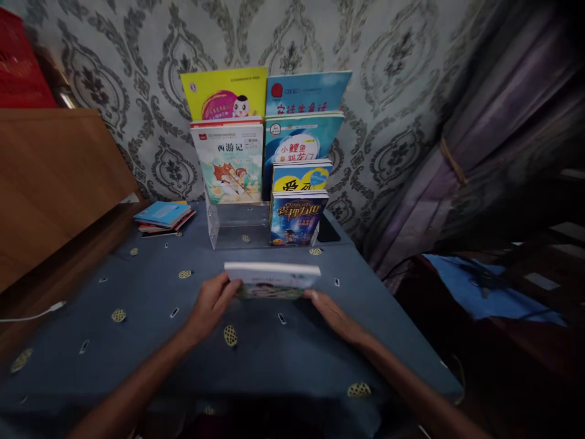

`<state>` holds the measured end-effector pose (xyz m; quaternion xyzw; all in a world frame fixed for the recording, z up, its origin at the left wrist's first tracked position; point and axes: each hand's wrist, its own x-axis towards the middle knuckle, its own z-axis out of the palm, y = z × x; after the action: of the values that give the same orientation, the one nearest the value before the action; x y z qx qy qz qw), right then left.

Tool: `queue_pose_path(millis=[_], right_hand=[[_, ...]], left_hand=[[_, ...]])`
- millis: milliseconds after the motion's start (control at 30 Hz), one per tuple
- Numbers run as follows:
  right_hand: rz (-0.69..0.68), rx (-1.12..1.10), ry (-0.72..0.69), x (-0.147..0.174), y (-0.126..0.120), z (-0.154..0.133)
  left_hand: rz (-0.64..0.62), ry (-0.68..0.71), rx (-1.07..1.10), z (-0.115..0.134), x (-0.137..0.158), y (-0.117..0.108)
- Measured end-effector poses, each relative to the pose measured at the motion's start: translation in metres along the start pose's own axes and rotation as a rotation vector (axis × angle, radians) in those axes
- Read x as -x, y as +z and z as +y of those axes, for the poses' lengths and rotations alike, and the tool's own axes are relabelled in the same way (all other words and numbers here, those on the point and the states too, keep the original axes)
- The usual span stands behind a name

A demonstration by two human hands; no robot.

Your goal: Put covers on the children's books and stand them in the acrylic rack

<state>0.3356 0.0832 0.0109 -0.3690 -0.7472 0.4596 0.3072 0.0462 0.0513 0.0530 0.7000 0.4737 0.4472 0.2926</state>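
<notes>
Between my two hands is a book (pixel 278 280), tilted so its pale page edge and part of a greenish cover show, a little blurred. My left hand (pixel 214 302) grips its left end, thumb on the cover side. At the right end, my right hand (pixel 331 311) closes on the lower corner with the fingertips. Just beyond stands a clear acrylic book rack (pixel 240 235) with several books upright in steps. Its front left step shows bare plastic. A dark blue book (pixel 297 222) fills the front right step, and a white-and-green book (pixel 233 164) stands behind on the left.
A small stack of books (pixel 163 214) lies at the table's back left, beside a wooden cabinet (pixel 59 189). A dark flat object (pixel 328 228) lies right of the rack. A white cable (pixel 36 314) reaches in from the left. A purple curtain (pixel 425 183) hangs at right.
</notes>
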Motion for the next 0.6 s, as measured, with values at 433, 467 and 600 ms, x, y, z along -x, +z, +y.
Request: queue_pose_path(millis=[433, 467, 600], right_hand=[[0.127, -0.361, 0.156, -0.033, 0.022, 0.018], [0.133, -0.354, 0.179, -0.034, 0.023, 0.018], [0.122, -0.245, 0.258, -0.038, 0.024, 0.020]], left_hand=[[0.022, -0.312, 0.318, -0.055, -0.052, 0.009], [0.009, -0.327, 0.286, -0.062, -0.051, 0.009], [-0.045, -0.316, 0.111, -0.085, -0.052, 0.009]])
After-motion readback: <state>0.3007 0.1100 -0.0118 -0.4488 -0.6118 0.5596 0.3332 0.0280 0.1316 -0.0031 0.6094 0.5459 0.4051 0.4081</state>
